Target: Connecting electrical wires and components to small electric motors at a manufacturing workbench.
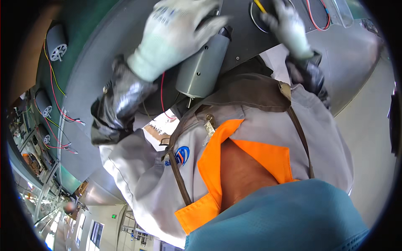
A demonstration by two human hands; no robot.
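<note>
A grey cylindrical electric motor (202, 69) lies tilted at the table edge in front of me, its short metal shaft pointing toward my apron. My left hand (173, 35), in a white knitted glove, lies along the motor's far end. Its thumb stretches across the dark end cap, apart from the fingers, which the upper picture edge partly cuts off. My gloved right hand (291, 31) is off to the right, smeared by motion. Its fingertips are beside a thin yellow stick-like thing (260, 6); whether they grip it is unclear. A looped cable (252, 16) curves behind that.
Several similar motors, one of them a grey motor (56, 42), stand along the left with coloured leads (52, 79). A red wire (163, 94) hangs beside my motor. More red wire (312, 19) loops at the upper right near a clear plastic piece (343, 12).
</note>
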